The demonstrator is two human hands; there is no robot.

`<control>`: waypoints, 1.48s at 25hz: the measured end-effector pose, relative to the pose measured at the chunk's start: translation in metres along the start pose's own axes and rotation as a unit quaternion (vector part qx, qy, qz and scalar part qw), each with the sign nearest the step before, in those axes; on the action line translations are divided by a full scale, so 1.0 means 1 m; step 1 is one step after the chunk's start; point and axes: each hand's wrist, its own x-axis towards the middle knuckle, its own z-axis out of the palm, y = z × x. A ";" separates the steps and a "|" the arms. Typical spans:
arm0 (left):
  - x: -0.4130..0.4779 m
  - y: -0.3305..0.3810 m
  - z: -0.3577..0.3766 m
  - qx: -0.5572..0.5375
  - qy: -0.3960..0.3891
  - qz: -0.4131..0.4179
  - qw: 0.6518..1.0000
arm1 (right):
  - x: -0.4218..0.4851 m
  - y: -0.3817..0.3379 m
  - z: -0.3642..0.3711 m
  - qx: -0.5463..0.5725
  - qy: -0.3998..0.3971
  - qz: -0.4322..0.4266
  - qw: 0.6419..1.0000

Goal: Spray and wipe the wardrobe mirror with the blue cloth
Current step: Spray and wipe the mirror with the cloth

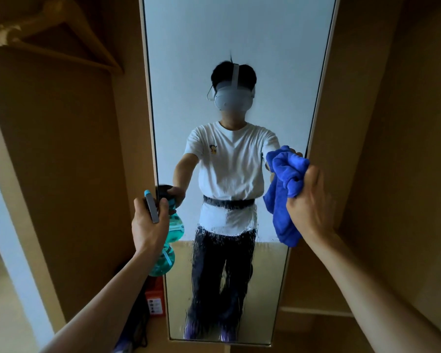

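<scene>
The mirror (236, 47) was streaky wet below. My left hand (148, 226) gripped the spray bottle (176, 226) at its left edge, my right hand (311, 202) the blue cloth (283, 197).

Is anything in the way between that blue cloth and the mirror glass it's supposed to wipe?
Nothing visible does. The right hand grips the blue cloth by the right edge of the mirror, open glass beside it. The left hand holds the spray bottle aside at the left edge.
</scene>
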 end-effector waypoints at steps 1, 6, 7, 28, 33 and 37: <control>0.000 0.000 0.000 0.001 0.001 -0.002 1.000 | -0.001 -0.001 0.000 -0.001 0.010 -0.004 1.000; 0.000 -0.001 0.000 0.017 0.011 -0.005 1.000 | -0.001 -0.013 0.005 0.013 -0.002 0.032 0.999; 0.001 -0.001 0.000 0.022 0.012 -0.008 1.000 | -0.001 -0.016 0.005 0.016 -0.012 0.040 0.999; 0.014 -0.010 -0.021 -0.026 -0.074 -0.030 0.996 | -0.031 -0.171 0.051 0.023 -0.078 -0.241 0.967; 0.019 -0.014 -0.027 -0.035 -0.116 -0.010 0.993 | -0.026 -0.187 0.055 -0.001 -0.111 -0.325 0.939; 0.023 -0.026 -0.027 -0.051 -0.129 -0.007 0.990 | -0.028 -0.195 0.059 -0.007 -0.137 -0.348 0.928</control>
